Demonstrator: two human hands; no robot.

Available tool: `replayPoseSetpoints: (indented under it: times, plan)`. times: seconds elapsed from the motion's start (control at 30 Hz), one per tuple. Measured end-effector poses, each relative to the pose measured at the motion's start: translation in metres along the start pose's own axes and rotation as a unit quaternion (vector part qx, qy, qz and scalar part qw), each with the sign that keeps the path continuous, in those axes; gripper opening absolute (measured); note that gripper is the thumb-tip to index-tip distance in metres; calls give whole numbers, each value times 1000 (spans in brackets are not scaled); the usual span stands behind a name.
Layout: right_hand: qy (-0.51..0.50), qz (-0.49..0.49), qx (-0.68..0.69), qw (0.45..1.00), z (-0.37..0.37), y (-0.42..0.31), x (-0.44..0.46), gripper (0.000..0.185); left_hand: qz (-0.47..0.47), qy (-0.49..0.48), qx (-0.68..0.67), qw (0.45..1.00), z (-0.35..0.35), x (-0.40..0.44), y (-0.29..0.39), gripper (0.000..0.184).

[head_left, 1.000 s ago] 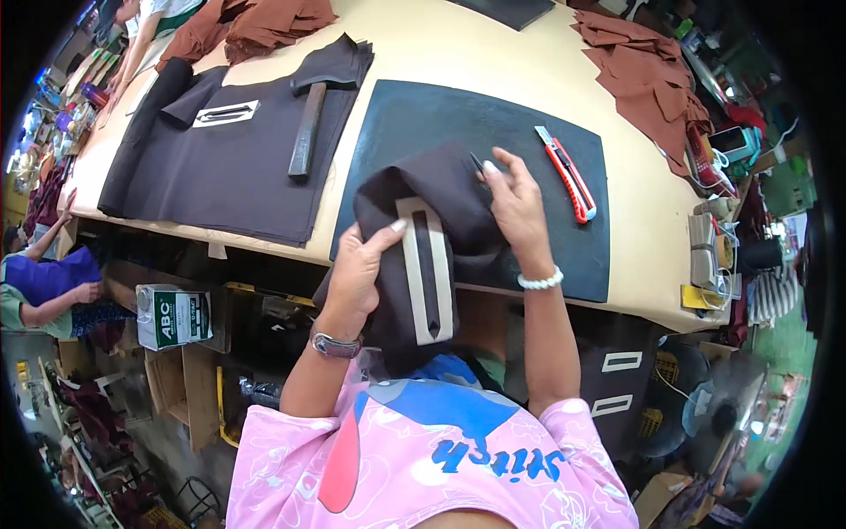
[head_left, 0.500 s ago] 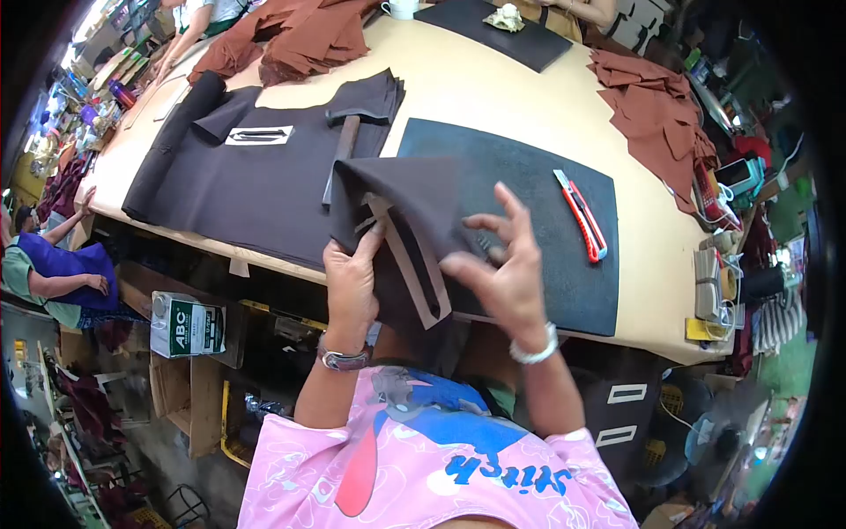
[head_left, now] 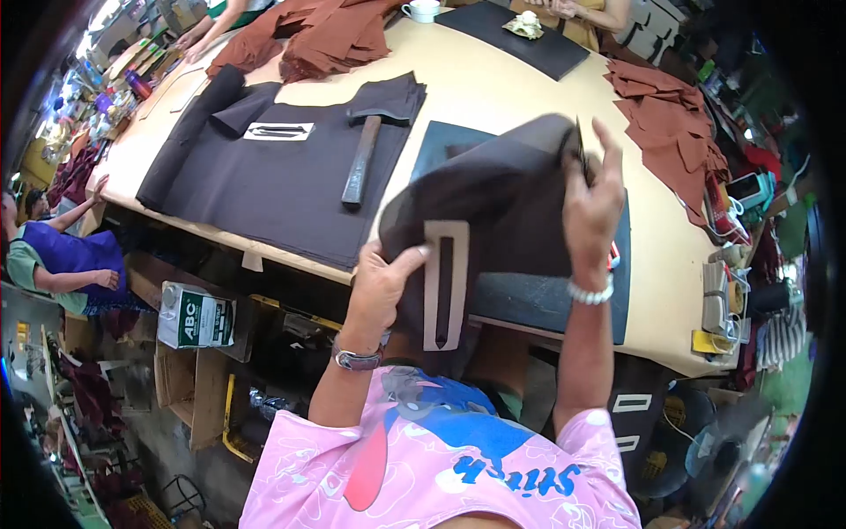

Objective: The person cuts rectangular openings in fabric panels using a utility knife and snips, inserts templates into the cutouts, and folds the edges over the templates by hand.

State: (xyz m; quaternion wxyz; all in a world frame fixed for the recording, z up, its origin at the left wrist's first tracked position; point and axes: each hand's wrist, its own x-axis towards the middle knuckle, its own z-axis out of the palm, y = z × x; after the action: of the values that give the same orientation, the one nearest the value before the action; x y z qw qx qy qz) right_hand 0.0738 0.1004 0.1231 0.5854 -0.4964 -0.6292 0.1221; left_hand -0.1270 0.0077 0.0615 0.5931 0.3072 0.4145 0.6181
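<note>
Dark brown fabric [head_left: 520, 207] is lifted between my hands, partly folded over and blurred at its top. My left hand [head_left: 377, 286] grips its left side, the thumb beside a beige rectangular strip [head_left: 463, 291] with a long dark slit. At the upper right edge of the cloth, my right hand [head_left: 595, 207] pinches it with thumb and fingers. Beneath lies a dark cutting mat [head_left: 546, 309]. A red utility knife [head_left: 614, 257] is mostly hidden behind my right hand. To the left, a hammer [head_left: 363, 163] rests on a stack of dark fabric [head_left: 291, 194].
Rust-brown cloth pieces [head_left: 670, 128] lie at the right, with another heap [head_left: 339, 40] at the back. A white cup [head_left: 423, 11] and a second dark mat [head_left: 511, 35] are on the far side. Other people work around the table; a tin [head_left: 196, 316] stands below its left edge.
My right hand has moved up and right and now holds the fabric's edge, spreading it out. The strip has turned more upright. The knife has become mostly covered.
</note>
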Motion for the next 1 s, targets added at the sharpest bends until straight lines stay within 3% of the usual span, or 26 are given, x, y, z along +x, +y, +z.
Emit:
replayPoseSetpoints:
  times: [0.07,0.13,0.2,0.23,0.33,0.4,0.47,0.53,0.6,0.7,0.8,1.0]
  plan:
    - [-32,-39,-74,996,12,1,28,45,-45,-30,23,998,1,-7,1,22]
    - [-65,-54,-165,983,34,17,46,48,-31,-22,26,999,11,-12,-8,28]
    - [-99,-95,-276,951,62,40,53,51,-55,25,21,998,21,-11,-23,32]
    - [-120,-95,-290,945,74,51,51,53,-98,-9,-17,995,27,-6,-20,48]
    - [-77,-120,-223,964,73,60,45,50,-63,18,-138,988,35,8,-44,23]
    - [-115,93,-36,988,41,22,26,45,-49,52,-136,988,35,12,-48,22]
    - [-122,188,154,962,5,5,-13,40,-72,73,-134,986,38,14,-40,21]
    - [-150,272,253,916,-13,-13,-64,38,-13,54,-155,986,39,20,-52,19]
    - [-187,341,271,880,-16,-10,-107,37,-10,51,-150,987,44,19,-54,18]
    - [-146,376,298,865,-13,2,-134,32,-28,25,-140,989,46,10,-55,15]
    - [-147,368,281,874,-17,0,-134,31,-11,24,-124,992,49,4,-55,13]
    - [-161,409,317,840,-23,5,-128,29,1,24,-116,993,54,2,-51,12]
